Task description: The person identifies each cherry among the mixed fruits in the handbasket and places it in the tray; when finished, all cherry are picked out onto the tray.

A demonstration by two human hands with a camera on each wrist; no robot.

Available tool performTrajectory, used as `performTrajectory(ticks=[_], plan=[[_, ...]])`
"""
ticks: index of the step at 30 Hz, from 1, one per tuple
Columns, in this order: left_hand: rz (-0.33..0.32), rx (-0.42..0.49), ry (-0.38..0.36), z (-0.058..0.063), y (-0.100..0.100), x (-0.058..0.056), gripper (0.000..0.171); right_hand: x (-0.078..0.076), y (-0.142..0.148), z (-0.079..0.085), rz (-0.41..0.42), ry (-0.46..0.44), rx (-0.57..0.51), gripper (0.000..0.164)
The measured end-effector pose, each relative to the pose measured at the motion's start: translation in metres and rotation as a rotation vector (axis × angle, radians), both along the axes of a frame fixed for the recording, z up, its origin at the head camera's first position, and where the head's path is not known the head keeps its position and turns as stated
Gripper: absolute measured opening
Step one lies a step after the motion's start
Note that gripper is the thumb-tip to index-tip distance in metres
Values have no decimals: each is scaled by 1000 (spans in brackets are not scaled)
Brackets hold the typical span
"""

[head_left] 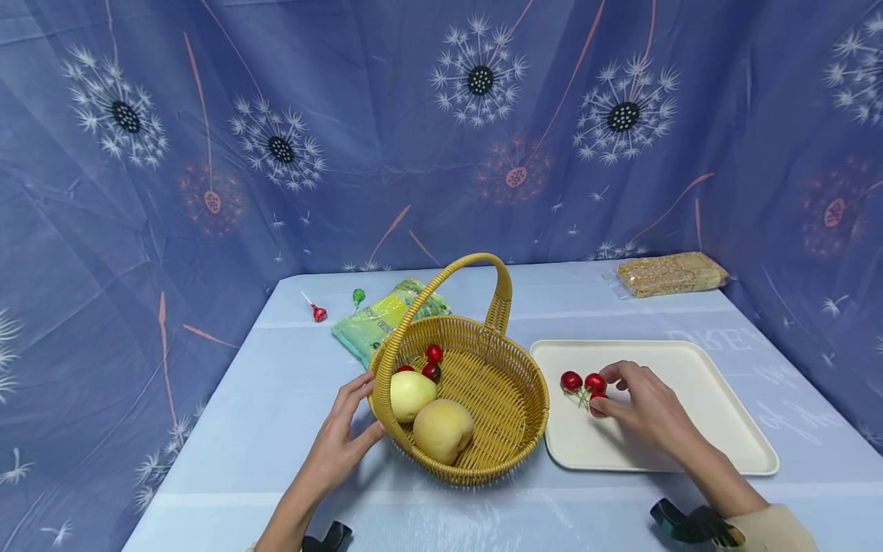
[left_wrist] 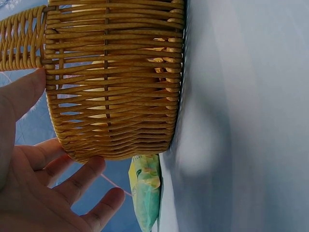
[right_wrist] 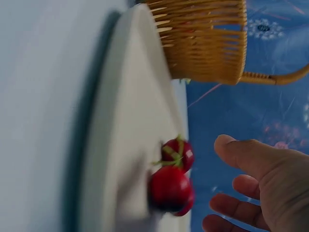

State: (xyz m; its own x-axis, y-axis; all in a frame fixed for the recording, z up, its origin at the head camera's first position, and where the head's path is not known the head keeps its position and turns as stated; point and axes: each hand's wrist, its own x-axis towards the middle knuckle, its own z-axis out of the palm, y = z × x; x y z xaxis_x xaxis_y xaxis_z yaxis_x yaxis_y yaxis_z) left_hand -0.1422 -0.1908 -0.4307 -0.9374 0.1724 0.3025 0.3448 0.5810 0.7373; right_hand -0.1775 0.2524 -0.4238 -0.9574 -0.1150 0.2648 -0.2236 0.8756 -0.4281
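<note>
A yellow-brown wicker basket [head_left: 483, 368] with a tall arched handle stands in the middle of the table. Inside it lie a pale green apple [head_left: 412, 395], a yellow peach-like fruit [head_left: 444, 431] and a few dark red cherries [head_left: 434, 353]. My left hand [head_left: 345, 429] rests against the basket's left side, fingers spread and thumb near the handle's base [left_wrist: 43, 58]. Over the white tray [head_left: 690, 383], my right hand [head_left: 645, 402] is poised with bent, parted fingers at three red cherries [head_left: 571, 381] with green stems. The right wrist view shows a gap between the fingers and those cherries [right_wrist: 170, 187].
Behind the basket lies a green and yellow packet [head_left: 379, 314]. Left of that are a red lollipop [head_left: 318, 313] and a green lollipop [head_left: 358, 297]. A clear-wrapped tan packet [head_left: 669, 274] sits at the back right. A blue dandelion-print curtain [head_left: 386, 138] surrounds the table's far sides.
</note>
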Motion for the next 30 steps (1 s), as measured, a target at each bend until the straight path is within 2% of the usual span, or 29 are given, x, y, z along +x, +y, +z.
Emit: performTrajectory(ticks=[6, 14, 23, 30], plan=[[0, -5, 7, 0, 0, 0, 58, -7, -18, 16, 94, 134, 23, 38], [3, -9, 8, -1, 0, 0, 58, -16, -47, 39, 202, 125, 18, 36], [13, -11, -7, 0, 1, 1, 58, -24, -85, 65, 331, 93, 15, 44], [15, -12, -4, 0, 1, 0, 58, -35, -112, 74, 411, 54, 24, 43]])
